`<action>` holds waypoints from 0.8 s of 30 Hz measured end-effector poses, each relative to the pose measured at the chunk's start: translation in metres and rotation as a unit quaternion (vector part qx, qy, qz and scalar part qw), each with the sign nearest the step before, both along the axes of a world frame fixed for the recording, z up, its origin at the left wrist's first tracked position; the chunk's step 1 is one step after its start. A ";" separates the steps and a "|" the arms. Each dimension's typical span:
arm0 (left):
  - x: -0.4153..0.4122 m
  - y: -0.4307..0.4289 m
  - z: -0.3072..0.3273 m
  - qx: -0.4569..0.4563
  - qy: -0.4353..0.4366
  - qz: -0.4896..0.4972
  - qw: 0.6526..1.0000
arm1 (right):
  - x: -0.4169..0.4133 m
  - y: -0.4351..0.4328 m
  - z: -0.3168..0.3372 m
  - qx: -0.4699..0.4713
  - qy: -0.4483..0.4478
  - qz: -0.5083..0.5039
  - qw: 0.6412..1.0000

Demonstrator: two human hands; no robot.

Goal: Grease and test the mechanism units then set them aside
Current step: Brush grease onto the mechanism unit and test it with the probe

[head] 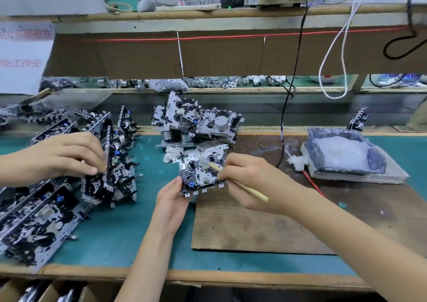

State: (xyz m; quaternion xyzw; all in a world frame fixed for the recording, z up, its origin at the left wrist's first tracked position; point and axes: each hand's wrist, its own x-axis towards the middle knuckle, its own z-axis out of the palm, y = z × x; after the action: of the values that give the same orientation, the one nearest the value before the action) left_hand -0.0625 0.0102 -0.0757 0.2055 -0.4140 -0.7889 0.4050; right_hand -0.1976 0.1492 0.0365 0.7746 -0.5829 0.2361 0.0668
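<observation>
The job looks to be mid-run, at the greasing step. One silver-and-black stamped-metal mechanism unit (201, 172) is held just above the green worktop (120, 232), at the far edge of a brown board (254, 220). The left hand (172, 200) has its fingers curled round the unit's lower left corner, and the right hand (247, 181) pinches one pale wooden-handled brush (251, 193) with its tip on the unit's top face. By my judgement, this unit has yet to be tested and set aside. One dark tray of white grease (379, 165) sits well to the right. Three hands show; the third hand (67, 156), entering from the left edge, touches units standing on edge (117, 163). A heap of units (196, 121) lies behind, a larger spread (46, 209) at left and one lone unit (358, 119) far right. The heaps overlap too much to count, and which are finished I cannot tell.
</observation>
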 end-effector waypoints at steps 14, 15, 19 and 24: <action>0.002 0.000 0.000 0.007 -0.001 0.002 1.000 | -0.032 0.014 -0.020 -0.040 0.093 -0.296 0.950; 0.001 0.000 0.000 0.008 -0.001 -0.001 1.000 | -0.038 0.018 -0.023 -0.013 0.109 -0.352 0.929; -0.005 0.001 -0.001 0.011 -0.003 -0.007 1.000 | -0.057 0.042 -0.028 0.102 0.156 -0.507 0.842; -0.015 0.007 0.001 0.018 -0.001 -0.009 1.000 | -0.067 0.061 -0.041 0.258 0.162 -0.519 0.798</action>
State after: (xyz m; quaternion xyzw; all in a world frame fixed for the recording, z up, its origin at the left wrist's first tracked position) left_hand -0.0777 0.0169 -0.0743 0.2100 -0.4018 -0.7999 0.3932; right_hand -0.2650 0.2102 -0.0048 0.3712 -0.9177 -0.1227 0.0704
